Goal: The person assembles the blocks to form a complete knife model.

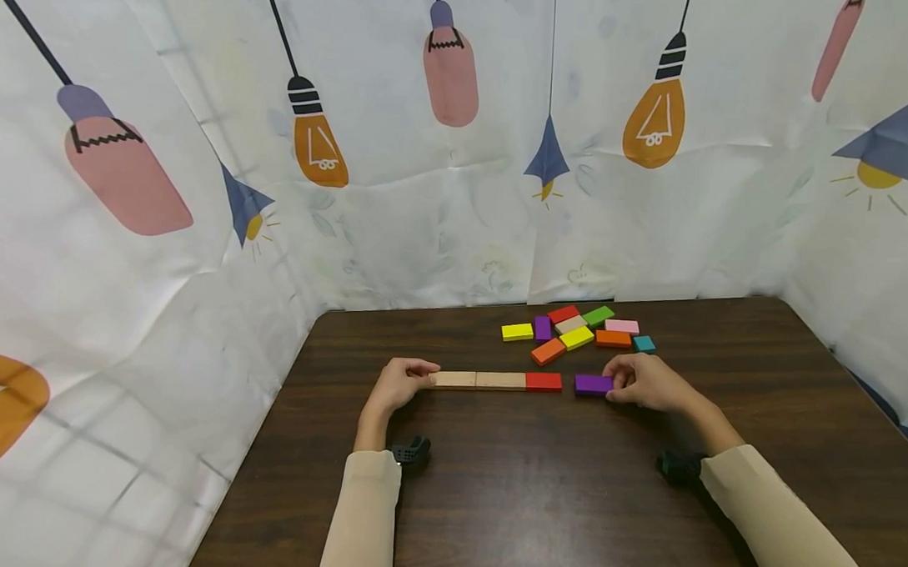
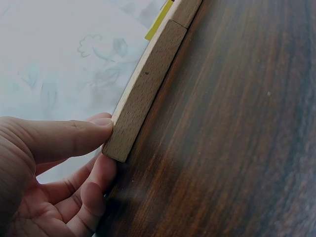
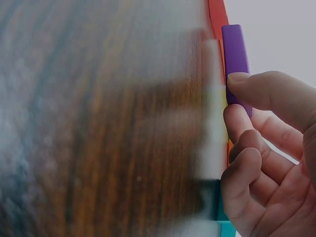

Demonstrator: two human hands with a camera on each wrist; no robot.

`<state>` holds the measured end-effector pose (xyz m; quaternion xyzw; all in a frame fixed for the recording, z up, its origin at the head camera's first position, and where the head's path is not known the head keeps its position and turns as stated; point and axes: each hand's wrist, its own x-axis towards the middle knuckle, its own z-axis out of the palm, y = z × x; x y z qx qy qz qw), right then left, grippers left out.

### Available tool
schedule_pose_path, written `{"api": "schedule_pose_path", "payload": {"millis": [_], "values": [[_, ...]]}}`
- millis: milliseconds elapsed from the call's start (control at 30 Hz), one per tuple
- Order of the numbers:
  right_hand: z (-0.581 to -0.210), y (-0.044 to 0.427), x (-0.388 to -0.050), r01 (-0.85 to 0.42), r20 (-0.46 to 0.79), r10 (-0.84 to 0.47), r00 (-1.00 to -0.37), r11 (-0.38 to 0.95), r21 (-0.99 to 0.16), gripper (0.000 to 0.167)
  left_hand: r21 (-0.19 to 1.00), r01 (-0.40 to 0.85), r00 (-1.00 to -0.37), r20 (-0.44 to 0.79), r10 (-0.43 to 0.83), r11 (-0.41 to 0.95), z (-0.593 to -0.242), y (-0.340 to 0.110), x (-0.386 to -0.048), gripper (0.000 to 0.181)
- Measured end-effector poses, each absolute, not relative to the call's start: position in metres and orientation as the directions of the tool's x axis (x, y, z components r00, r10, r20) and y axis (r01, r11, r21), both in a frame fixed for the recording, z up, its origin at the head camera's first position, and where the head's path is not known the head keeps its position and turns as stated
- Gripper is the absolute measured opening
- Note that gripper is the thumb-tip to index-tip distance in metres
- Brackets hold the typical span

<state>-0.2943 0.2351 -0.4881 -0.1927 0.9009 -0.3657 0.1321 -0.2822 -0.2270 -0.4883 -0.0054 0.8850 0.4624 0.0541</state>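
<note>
Two natural wood blocks (image 1: pixel 453 380) and a red block (image 1: pixel 544 382) lie end to end in a straight row. My left hand (image 1: pixel 399 386) pinches the row's left end between thumb and fingers; in the left wrist view the thumb of that hand (image 2: pixel 54 168) rests on the end of the wood block (image 2: pixel 148 84). A purple block (image 1: pixel 592 385) is in line with the row, with a small gap between it and the red one. Its right end is pinched by my right hand (image 1: pixel 649 382), as the right wrist view shows with the purple block (image 3: pixel 236 59) and hand (image 3: pixel 276 158).
Behind the row lies a loose group of several blocks, among them a yellow block (image 1: pixel 517 332), a green block (image 1: pixel 598 315), a pink block (image 1: pixel 622 327) and a teal block (image 1: pixel 644 344). A patterned cloth (image 1: pixel 456 233) hangs behind the brown table (image 1: pixel 522 494).
</note>
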Motion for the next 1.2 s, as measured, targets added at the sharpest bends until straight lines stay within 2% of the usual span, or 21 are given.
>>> {"api": "schedule_pose_path", "payload": {"millis": [1200], "values": [[-0.488,0.23,-0.311,-0.183,-0.204,-0.48,-0.854,0.642,-0.744,0.031,0.813,-0.057,-0.994,-0.098,0.039,0.58,-0.489,-0.227,-0.282,0.018]]}}
